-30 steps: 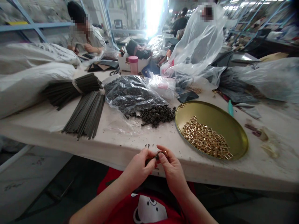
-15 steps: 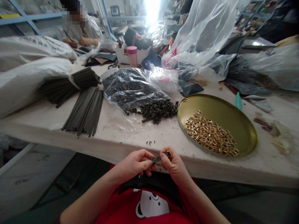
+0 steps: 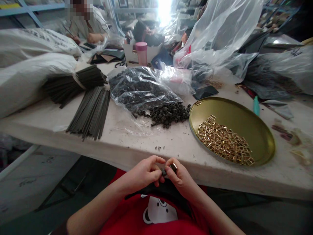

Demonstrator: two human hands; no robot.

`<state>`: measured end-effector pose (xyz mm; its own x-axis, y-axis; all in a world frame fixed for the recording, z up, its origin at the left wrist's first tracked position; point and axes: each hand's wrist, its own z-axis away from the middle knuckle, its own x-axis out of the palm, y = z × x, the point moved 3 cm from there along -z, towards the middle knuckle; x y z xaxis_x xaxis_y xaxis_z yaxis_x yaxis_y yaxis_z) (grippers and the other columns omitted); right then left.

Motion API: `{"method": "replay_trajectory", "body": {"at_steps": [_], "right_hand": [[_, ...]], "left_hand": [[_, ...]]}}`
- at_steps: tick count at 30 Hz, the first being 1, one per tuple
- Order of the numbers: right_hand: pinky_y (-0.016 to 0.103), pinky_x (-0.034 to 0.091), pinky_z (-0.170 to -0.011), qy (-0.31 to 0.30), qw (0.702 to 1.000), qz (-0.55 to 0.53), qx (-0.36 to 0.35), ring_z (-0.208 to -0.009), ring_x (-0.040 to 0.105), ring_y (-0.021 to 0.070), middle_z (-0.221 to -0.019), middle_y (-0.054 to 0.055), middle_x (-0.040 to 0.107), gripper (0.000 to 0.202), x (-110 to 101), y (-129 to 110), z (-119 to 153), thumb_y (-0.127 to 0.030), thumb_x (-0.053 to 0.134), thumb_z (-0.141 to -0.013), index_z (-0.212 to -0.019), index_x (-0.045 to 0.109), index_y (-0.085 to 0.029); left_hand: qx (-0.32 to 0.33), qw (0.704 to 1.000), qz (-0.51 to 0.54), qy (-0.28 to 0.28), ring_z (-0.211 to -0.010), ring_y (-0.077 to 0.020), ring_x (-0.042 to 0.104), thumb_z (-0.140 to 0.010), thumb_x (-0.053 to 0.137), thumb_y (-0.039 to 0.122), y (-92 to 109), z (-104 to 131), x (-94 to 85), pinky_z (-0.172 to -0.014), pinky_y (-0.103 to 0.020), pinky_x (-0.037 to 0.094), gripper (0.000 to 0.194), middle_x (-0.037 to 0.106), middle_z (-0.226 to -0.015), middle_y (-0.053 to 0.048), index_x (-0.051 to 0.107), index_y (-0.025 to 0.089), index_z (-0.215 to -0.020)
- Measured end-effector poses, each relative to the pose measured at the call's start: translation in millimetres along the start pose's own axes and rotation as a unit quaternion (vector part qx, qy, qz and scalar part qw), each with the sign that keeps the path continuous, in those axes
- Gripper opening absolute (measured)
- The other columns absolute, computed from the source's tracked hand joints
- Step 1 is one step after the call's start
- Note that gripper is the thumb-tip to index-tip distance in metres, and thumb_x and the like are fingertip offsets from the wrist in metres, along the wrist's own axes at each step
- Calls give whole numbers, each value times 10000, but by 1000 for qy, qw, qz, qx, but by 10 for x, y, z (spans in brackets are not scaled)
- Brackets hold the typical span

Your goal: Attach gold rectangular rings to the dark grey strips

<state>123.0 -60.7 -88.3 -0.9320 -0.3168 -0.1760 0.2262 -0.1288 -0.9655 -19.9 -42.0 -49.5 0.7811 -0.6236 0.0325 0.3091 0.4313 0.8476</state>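
Observation:
Just in front of the table's near edge, my left hand (image 3: 148, 171) pinches one end of a short dark strap (image 3: 163, 172) between thumb and fingers. Fingertips of my right hand (image 3: 180, 176) are closed on its other end, beside a small gold buckle (image 3: 173, 166). The hands almost touch, so most of the strap is hidden. On the tabletop beyond lie a heap of small dark loops (image 3: 168, 115) and a few tiny dark scraps (image 3: 159, 148). To the right, a round gold tray (image 3: 259, 130) holds many gold buckles (image 3: 225, 140).
Bundled dark strips (image 3: 89, 112) lie at the left beside white sacks (image 3: 29, 81). A clear plastic bag (image 3: 144, 88) of dark pieces sits mid-table. Behind it are a pink-lidded jar (image 3: 141, 54) and a phone (image 3: 205, 92). Across the table sits another person (image 3: 89, 27).
My hands have drawn closer together, and less of the strap shows between them. The gold buckle has turned in my right fingers. The whole view has shifted slightly.

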Motion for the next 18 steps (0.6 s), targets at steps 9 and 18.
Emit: {"method": "replay_trajectory", "body": {"at_steps": [9, 18], "right_hand": [[207, 283, -440, 21, 995, -102, 8, -472, 357, 88, -564, -54, 409, 246, 18, 18, 118, -420, 372, -876, -859, 468, -193], [241, 369, -520, 24, 995, -94, -31, -540, 446, 118, -619, -21, 486, 355, 62, -25, 92, -421, 306, -896, -1046, 514, -175]], "left_hand": [[40, 998, -29, 30, -515, -96, 524, -778, 470, 216, -51, -31, 67, -497, -200, 410, 335, 621, -692, 5, 448, 148, -1106], [55, 991, -104, 61, -502, -111, 549, -814, 433, 259, 40, -65, 82, -488, -197, 417, 423, 619, -653, 14, 371, 151, -1219]]}}
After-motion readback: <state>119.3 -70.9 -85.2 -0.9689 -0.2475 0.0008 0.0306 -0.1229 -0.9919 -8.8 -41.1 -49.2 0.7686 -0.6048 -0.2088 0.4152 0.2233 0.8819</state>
